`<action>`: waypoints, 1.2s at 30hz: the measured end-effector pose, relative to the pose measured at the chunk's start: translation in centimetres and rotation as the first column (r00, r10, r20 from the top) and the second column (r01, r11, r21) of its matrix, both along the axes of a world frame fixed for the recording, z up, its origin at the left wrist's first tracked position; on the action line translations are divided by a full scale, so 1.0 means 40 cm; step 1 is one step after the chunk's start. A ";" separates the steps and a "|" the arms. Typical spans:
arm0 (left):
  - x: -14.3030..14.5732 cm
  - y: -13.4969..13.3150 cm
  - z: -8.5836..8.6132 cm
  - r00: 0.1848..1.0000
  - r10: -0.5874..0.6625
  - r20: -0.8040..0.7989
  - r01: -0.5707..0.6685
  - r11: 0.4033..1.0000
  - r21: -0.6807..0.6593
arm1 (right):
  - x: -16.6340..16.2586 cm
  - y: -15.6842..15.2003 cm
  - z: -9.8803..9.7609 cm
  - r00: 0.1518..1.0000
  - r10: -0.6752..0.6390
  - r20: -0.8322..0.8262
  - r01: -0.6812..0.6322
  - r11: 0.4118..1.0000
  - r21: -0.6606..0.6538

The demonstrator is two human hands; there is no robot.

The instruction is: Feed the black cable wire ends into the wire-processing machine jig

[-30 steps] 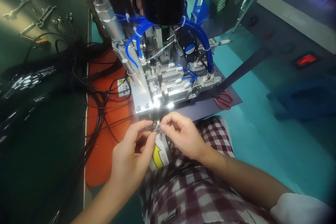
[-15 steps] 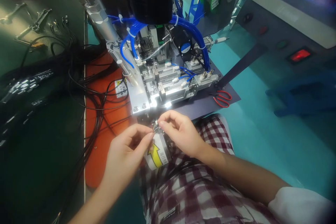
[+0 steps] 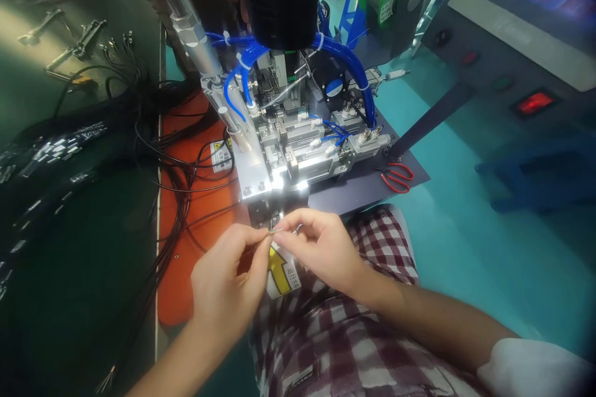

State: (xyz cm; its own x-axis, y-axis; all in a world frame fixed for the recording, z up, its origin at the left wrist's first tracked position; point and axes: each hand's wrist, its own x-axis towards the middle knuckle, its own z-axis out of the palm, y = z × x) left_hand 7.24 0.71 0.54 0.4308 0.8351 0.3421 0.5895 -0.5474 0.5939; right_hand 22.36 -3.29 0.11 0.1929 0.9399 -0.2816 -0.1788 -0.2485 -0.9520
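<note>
Left hand [image 3: 223,282] and right hand [image 3: 321,248] pinched a small metal connector [image 3: 275,231] between meeting fingertips; its long axis ran hand to hand, the fixture [image 3: 279,161] just beyond.

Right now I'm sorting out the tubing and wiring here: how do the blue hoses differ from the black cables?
The blue hoses are thick and arch over the metal machine; the black cables are thin and sprawl loose across the orange mat. The hoses are few, the cables many and tangled. Both are flexible lines.

Head-worn view, looking down, close above machine [image 3: 288,142]
</note>
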 end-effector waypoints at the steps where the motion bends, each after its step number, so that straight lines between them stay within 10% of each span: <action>1: 0.000 0.004 0.001 1.000 -0.004 0.006 0.004 1.000 -0.016 | 0.003 0.003 -0.002 1.000 0.012 -0.028 -0.013 1.000 -0.013; 9: -0.034 0.079 0.075 0.930 -0.367 -0.018 0.316 0.825 -0.469 | 0.053 0.011 0.033 0.982 0.167 0.088 -0.175 0.979 0.106; 16: -0.016 0.016 0.012 0.998 -0.060 -0.028 0.058 0.996 -0.061 | 0.064 0.033 0.017 0.936 0.184 -0.301 -0.213 0.975 -0.069; 24: 0.005 0.052 0.022 0.975 -0.027 0.222 0.178 0.695 -0.696 | 0.062 0.034 0.015 0.953 0.168 -0.252 -0.194 0.977 -0.083; 36: 0.003 0.030 0.013 0.908 0.225 0.354 0.159 0.596 -0.787 | 0.028 0.034 0.024 0.959 0.153 -0.237 -0.189 0.972 -0.139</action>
State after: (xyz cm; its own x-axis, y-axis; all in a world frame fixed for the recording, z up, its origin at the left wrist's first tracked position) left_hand 7.37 1.90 1.07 0.3907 0.8587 -0.3318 0.2176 0.2641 0.9396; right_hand 23.50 -1.93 1.05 -0.0514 0.8932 -0.4467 -0.3239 -0.4380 -0.8386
